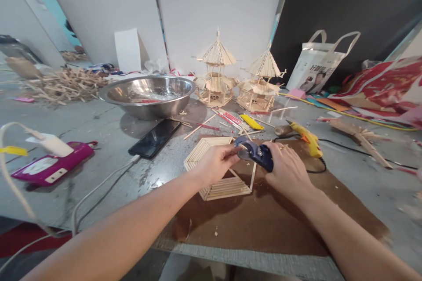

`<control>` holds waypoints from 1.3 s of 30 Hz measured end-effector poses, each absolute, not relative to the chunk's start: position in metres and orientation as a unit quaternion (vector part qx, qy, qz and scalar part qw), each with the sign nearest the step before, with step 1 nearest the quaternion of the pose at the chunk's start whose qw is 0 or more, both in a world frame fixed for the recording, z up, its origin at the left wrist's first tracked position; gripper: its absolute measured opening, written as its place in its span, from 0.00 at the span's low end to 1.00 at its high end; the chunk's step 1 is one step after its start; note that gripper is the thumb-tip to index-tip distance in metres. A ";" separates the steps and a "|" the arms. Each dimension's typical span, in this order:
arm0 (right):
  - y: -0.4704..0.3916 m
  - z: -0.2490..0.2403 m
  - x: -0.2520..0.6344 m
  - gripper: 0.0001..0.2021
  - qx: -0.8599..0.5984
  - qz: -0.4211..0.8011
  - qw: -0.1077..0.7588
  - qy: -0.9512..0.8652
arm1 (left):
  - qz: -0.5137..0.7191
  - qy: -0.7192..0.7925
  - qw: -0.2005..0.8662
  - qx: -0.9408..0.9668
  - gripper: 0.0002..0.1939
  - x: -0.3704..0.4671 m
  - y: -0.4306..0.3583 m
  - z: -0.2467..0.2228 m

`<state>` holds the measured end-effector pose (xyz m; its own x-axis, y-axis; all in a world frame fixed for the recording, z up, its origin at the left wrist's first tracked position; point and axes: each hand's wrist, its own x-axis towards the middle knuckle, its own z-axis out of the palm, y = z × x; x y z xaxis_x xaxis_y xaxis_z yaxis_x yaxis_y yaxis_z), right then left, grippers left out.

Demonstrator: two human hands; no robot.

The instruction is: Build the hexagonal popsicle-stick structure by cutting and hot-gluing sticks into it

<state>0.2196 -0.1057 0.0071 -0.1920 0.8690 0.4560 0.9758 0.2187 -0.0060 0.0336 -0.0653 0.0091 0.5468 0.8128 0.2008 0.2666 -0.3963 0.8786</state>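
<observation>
My right hand [288, 167] is wrapped around a dark blue handheld cutter [263, 158], whose jaws point left. At those jaws my left hand [217, 162] pinches what looks like a thin wooden stick, mostly hidden by my fingers. Beneath both hands lies a hexagonal frame of wooden sticks [227, 189], partly covered by my left hand and the cutter. Rows of sticks fill some of its sides, and the right side is a single bare stick. The frame rests on a brown board [280, 224].
Two stick pagodas [216, 85] [260, 81] stand behind. A yellow glue gun [310, 140] with its cord lies right, and a yellow-handled tool [252, 122] lies ahead. Left are a steel bowl [178, 103], phone [154, 138], purple power strip [52, 164] and stick pile [66, 83].
</observation>
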 end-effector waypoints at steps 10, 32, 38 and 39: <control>-0.106 0.006 0.217 0.18 -0.611 -0.148 0.166 -0.760 | 0.316 0.367 0.563 0.670 0.09 0.037 -0.069 0.018; -0.107 0.007 0.216 0.17 -0.615 -0.130 0.166 -0.759 | 0.288 0.363 0.602 0.650 0.11 0.035 -0.068 0.015; -0.106 0.007 0.215 0.17 -0.619 -0.127 0.160 -0.758 | 0.302 0.357 0.613 0.637 0.11 0.036 -0.068 0.014; -0.107 0.007 0.215 0.17 -0.619 -0.126 0.163 -0.758 | 0.304 0.357 0.615 0.634 0.10 0.036 -0.068 0.014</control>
